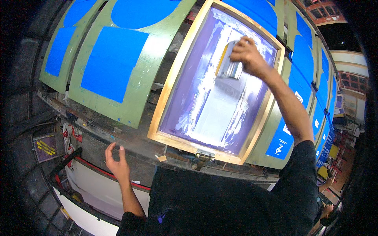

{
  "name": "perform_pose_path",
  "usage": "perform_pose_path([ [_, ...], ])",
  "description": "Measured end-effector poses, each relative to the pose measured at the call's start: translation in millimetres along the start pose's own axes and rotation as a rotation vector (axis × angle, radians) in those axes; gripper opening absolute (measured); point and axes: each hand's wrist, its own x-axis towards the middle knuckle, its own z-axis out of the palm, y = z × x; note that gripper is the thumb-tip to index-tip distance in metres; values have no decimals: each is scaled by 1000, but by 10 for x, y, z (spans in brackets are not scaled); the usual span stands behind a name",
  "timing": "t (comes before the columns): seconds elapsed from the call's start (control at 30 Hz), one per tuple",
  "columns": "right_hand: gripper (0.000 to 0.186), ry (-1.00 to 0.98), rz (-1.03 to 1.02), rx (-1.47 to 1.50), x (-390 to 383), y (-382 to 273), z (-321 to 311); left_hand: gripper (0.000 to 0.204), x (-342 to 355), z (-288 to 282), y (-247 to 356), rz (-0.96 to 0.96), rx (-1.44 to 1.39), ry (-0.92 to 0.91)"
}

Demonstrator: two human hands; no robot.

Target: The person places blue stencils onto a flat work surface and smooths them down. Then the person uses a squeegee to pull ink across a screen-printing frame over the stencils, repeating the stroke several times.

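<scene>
Two hands in play, only one working. Right hand [247, 53] is closed around a squeegee with a yellowish wooden handle and pale blade [229, 63], near the far end of the wood-framed printing screen with purple mesh [214, 98]. Blade sits on the mesh, at the top of the white-inked centre strip [220, 114].

Judgement on the stroke: keep the blade square to the frame [169, 84], even pressure across its width, one steady pull along the strip toward the near rail; don't lift partway or the ink streaks. White smears already flank the strip, so stay inside the open area.

Left hand [117, 164] holds nothing: fingers spread and slightly curled, hovering just off the near edge of the dark table rail [134, 145], apart from the screen. Could steady the frame's near corner if it shifts.

Green pallets with blue rectangular fabric pieces [112, 63] lie to the left and right of the screen.
</scene>
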Motion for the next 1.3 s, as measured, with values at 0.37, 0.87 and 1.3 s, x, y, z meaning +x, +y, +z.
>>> perform_pose_path([
  [0.37, 36, 57, 87, 44, 199, 1128, 335, 26, -167, 70, 94, -72, 87, -35],
  [0.87, 21, 123, 45, 52, -348, -647, -372, 25, -34, 61, 323, 0, -75, -77],
  [1.3, 12, 19, -20, 182, -260, -2094, 282, 24, -245, -213, -28, 61, -188, -118],
])
